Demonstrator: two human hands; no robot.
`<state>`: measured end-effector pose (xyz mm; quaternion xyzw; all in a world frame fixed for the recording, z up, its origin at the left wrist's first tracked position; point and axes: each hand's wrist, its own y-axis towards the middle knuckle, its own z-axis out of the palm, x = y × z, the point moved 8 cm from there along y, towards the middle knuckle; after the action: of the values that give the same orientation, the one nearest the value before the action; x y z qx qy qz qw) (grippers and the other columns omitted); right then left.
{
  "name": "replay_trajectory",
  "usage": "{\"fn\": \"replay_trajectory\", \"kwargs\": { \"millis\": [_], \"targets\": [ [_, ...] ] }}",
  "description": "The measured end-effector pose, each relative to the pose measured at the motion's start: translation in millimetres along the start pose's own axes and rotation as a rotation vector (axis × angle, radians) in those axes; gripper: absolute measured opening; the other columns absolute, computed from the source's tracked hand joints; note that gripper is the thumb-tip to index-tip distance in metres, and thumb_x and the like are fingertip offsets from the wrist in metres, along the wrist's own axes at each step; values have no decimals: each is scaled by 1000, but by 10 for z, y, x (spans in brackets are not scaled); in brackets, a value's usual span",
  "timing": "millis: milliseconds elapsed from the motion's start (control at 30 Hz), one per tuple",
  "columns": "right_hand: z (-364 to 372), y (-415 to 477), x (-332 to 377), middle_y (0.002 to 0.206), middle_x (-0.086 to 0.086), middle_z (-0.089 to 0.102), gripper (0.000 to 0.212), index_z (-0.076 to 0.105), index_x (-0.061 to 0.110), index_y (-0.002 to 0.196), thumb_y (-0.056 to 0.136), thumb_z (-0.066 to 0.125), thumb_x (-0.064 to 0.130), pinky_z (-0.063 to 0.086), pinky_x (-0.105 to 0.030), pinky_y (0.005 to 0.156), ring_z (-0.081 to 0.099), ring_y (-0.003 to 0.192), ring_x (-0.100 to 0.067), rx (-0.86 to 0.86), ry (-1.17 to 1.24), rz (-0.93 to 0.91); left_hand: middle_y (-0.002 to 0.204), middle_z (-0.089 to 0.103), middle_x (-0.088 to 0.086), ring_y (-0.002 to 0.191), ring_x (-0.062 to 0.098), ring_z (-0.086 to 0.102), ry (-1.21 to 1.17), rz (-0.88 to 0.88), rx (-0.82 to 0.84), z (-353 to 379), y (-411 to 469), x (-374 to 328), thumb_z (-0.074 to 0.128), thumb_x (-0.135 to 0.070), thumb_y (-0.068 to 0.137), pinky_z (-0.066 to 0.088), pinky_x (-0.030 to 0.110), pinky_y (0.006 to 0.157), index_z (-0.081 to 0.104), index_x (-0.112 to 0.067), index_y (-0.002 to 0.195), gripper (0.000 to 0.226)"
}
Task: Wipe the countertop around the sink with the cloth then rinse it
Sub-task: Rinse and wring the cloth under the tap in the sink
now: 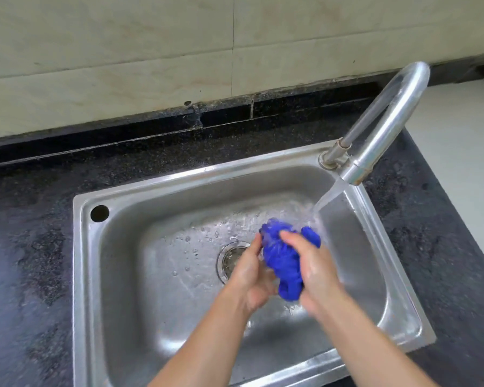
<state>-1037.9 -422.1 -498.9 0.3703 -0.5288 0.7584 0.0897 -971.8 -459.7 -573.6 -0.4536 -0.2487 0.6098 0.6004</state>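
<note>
The dark speckled tabletop runs along a pale tiled wall, wet in patches, and a steel sink is set into it. A curved faucet at the sink's far right corner pours a stream of water into the basin. Over the drain, the left hand and right hand press together, each grip clenched on the bunched blue cloth between them, its upper end just under the falling water
</note>
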Motion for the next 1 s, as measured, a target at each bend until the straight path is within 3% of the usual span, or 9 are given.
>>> {"fn": "replay_trajectory", "kwargs": {
  "millis": [100,167,300,400,567,700,833,933,1000],
  "targets": [
    [14,-275,-26,47,1,50,33,50,11,51,65,74,30,39,-28,47,44,47,-18,-93,-390,-274,60,52,2,48,14,53,-22,90,-86,118,-5,-113,64,-35,90,43,21,48,54,-16,73,27],
    [-79,5,247,46,5,49,36,48,13,51,68,73,33,43,-34,55,46,50,-19,-248,-592,-390,54,50,-3,41,8,49,86,239,-126,247,-100,-243,52,-26,98,37,17,41,53,-18,74,25],
    [-263,559,511,58,-4,59,28,54,11,59,60,59,39,54,-46,64,60,62,-30,-431,-549,-348,64,57,-2,46,5,52,338,376,-198,328,-208,-386,43,-29,101,37,16,41,55,-19,75,31],
    [134,100,133,48,1,49,24,48,16,49,63,61,32,45,-36,55,46,50,-20,-169,-407,-376,76,56,8,68,20,55,142,347,-280,76,-134,-636,48,-31,99,51,33,71,54,-18,75,28],
    [-251,588,313,51,0,51,31,53,19,52,57,54,49,52,-52,65,50,56,-25,-409,-468,-298,53,56,3,37,11,48,359,283,-153,307,-307,-268,39,-25,100,32,16,37,55,-16,70,36],
    [74,156,87,41,8,43,27,49,18,44,63,59,34,43,-39,53,43,48,-20,-272,-398,-393,48,48,1,39,12,43,239,288,-235,130,-289,-479,47,-16,93,35,19,43,48,-16,59,34],
    [-242,439,113,46,8,38,33,43,20,46,55,60,46,40,-42,60,37,56,-19,-251,-377,-321,60,59,-1,51,13,54,498,288,-97,292,-401,-385,49,-32,98,39,16,43,59,-18,72,31],
    [-403,593,273,62,12,53,38,50,32,69,51,60,64,44,-42,71,49,64,-20,-118,-710,-311,67,67,4,55,18,61,543,262,48,439,-553,-403,50,-44,96,39,21,48,70,-19,74,38],
    [-389,519,374,94,8,67,51,52,34,106,64,66,59,46,-25,86,62,87,-11,-13,-814,-384,71,70,4,63,20,62,491,283,116,491,-582,-516,51,-43,96,43,27,59,76,-23,68,42]
  ]
}}
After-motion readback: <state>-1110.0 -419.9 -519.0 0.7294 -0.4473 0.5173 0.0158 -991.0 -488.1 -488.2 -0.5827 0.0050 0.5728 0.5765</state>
